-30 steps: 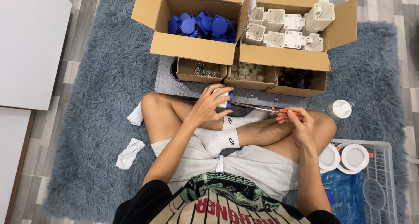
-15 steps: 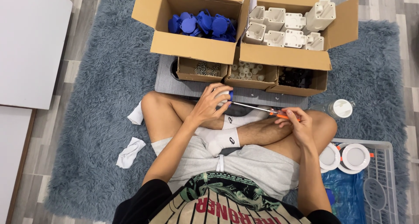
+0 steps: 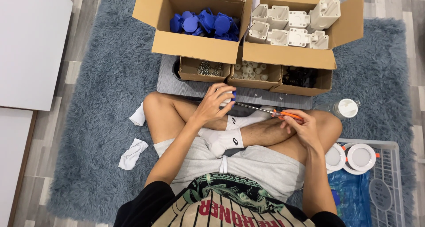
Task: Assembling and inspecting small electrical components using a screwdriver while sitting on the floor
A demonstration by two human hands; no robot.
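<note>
Fingers of the left hand (image 3: 215, 104) clamp a white-and-blue part (image 3: 229, 98) above the crossed legs. The right hand (image 3: 301, 127) grips an orange-handled screwdriver (image 3: 271, 112), its shaft reaching the part, near three small cardboard boxes (image 3: 254, 75).

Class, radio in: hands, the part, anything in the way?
Left hand grips small blue-and-white part. Right hand holds orange screwdriver, tip at part. Nothing between them.

My left hand (image 3: 215, 104) curls forward over my crossed shins, fingers (image 3: 221, 89) clamped shut (thumb tucked beneath). My right hand (image 3: 302, 128) rests on my knee, fingers pinched closed.
</note>
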